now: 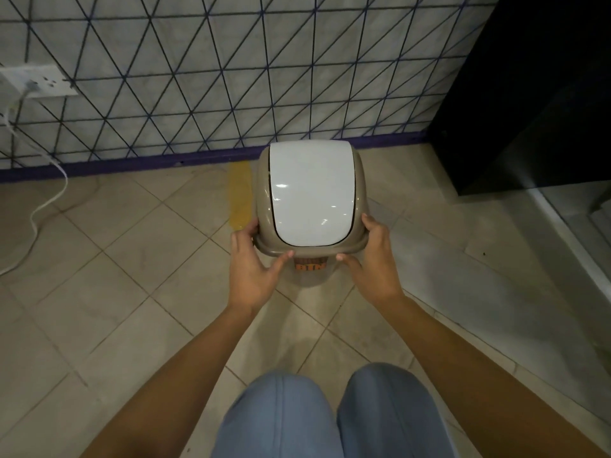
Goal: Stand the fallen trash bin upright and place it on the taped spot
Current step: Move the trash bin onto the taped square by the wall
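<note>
Bin [264, 196] stands upright on the floor, both hands [256, 262] [373, 259] clasping its near rim, beside the yellow tape [239, 196]. Risk: letting go while it sits right of the strip leaves it off-spot.

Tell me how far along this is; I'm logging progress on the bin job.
Done: the trash bin stands upright, white swing lid on top. In hand: the left hand and right hand grip its rim on both sides. Left: confirming placement. A yellow tape strip shows on the floor along the bin's left side; the rest of the mark is hidden, so I cannot tell whether it sits squarely. Then let go.
</note>
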Demonstrator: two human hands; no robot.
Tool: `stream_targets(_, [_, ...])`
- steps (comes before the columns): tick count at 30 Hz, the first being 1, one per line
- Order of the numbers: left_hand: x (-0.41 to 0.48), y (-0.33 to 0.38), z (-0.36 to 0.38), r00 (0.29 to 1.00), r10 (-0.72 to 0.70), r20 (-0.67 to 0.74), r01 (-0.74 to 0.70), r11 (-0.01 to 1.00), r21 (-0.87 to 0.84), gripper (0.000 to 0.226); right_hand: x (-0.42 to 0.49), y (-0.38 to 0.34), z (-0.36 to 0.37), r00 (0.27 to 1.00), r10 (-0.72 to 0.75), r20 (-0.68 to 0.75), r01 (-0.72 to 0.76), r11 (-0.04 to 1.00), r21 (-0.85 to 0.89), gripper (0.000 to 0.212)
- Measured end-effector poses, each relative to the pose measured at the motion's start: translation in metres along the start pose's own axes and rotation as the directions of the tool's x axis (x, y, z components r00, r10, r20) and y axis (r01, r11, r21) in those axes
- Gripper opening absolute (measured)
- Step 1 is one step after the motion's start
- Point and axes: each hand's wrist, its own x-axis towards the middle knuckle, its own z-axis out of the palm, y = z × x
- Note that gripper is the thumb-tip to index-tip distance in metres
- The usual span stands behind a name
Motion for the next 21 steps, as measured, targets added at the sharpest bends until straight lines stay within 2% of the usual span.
stream_targets(5, [0.022, -0.001, 0.0, 1.0, 0.021, -0.019, -0.021, 0.999, -0.029, 0.077, 0.022, -0.003, 0.013, 0.999, 0.03, -0.031, -0.028, 0.999, 0.037, 0.085])
stream_targets(10, [0.032, 0.003, 0.0, 1.0, -0.016, -0.003, 0.016, 0.998, -0.058, 0.076, 0.033, -0.011, 0.02, 0.993, 0.065, -0.098, -0.066, 0.998, -0.01, 0.075])
stream_targets(17, [0.031, 0.005, 0.003, 0.999, -0.032, 0.013, 0.033, 0.994, -0.103, 0.077, 0.033, -0.017, 0.017, 0.99, 0.116, -0.081, -0.12, 0.992, -0.05, 0.079])
stream_targets(19, [0.032, 0.003, 0.002, 1.0, 0.008, 0.012, -0.006, 0.996, -0.085, 0.08, 0.033, -0.018, 0.014, 0.994, 0.072, -0.077, -0.08, 0.992, -0.097, 0.081])
stream_targets(21, [0.033, 0.001, 0.001, 0.996, 0.091, 0.001, -0.091, 0.996, -0.016, 0.081, 0.033, -0.02, 0.011, 0.995, -0.053, -0.084, 0.032, 0.972, -0.232, 0.081])
